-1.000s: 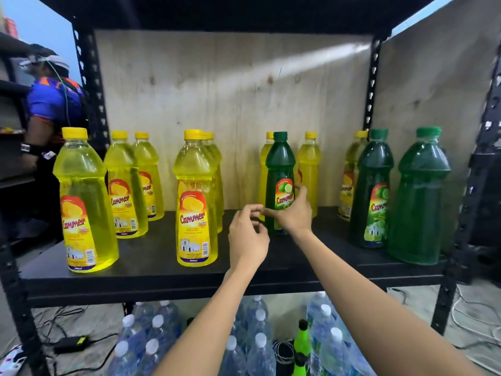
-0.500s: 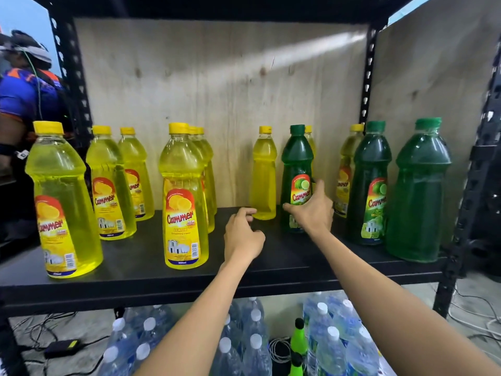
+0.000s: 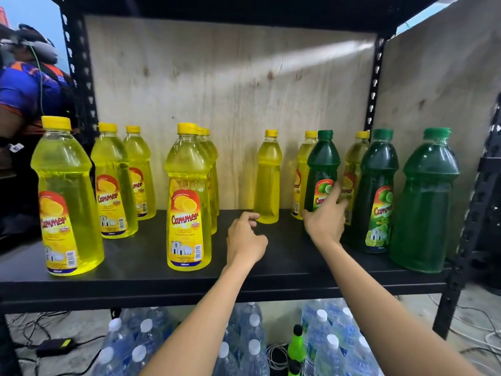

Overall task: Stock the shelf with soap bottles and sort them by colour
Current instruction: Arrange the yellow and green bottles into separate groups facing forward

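The small green bottle [image 3: 322, 164] was gripped low on its body by the right hand [image 3: 324, 222], with the thumb curled round its left side and the index finger laid up across the label. It stood upright on the black shelf [image 3: 141, 270], just left of two larger green bottles [image 3: 375, 191]. The left hand [image 3: 245, 240] was poised over the shelf board with its fingers loosely curled and nothing held. Its fingertips lay just beside the base of a slim yellow bottle [image 3: 267, 180]. More yellow bottles [image 3: 188, 196] were ranged to the left.

The shelf was backed by a plywood panel [image 3: 230, 90] and framed by perforated black posts [image 3: 375, 85]. Below it, clear water bottles [image 3: 146, 337] with white caps were packed together. A person [image 3: 21, 90] in a blue shirt was partly seen at the far left.

"Cammer" was printed on the labels, and "LEMON" could be read on the front yellow one.
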A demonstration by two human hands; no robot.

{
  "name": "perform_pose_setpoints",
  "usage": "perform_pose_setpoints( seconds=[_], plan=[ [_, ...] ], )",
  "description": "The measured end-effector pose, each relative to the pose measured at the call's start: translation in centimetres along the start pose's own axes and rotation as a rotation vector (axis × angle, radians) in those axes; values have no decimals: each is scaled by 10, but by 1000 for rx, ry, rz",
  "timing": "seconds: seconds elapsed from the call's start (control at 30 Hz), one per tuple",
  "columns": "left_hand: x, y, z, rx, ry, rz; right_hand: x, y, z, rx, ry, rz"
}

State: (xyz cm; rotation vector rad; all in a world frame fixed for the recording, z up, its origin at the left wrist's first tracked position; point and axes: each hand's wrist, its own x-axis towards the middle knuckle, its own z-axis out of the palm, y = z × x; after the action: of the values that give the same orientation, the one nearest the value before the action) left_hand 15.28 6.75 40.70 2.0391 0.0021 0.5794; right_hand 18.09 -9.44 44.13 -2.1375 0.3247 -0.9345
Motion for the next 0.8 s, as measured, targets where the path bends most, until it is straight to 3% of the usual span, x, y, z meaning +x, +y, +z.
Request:
perform_pose_setpoints(
  seconds=[0.1,0.2,0.3,0.43,0.63,0.8],
  plan=[
    [3,4,3,12,1,27,-18,-15,1,-264,160,-310],
    [9,5,7,126,-14,86,-14,-38,9,-162,110,-505],
    [16,4,13,252,8,143,4,-57,26,119,-139,-376],
    [29,2,21,190,125,122,22,-53,60,248,-356,-110],
    [56,-1,33,51,144,62,32,-15,93,342,-472,32],
    [79,1,45,-10,78,25,34,-6,96,349,-473,-37]
  ],
)
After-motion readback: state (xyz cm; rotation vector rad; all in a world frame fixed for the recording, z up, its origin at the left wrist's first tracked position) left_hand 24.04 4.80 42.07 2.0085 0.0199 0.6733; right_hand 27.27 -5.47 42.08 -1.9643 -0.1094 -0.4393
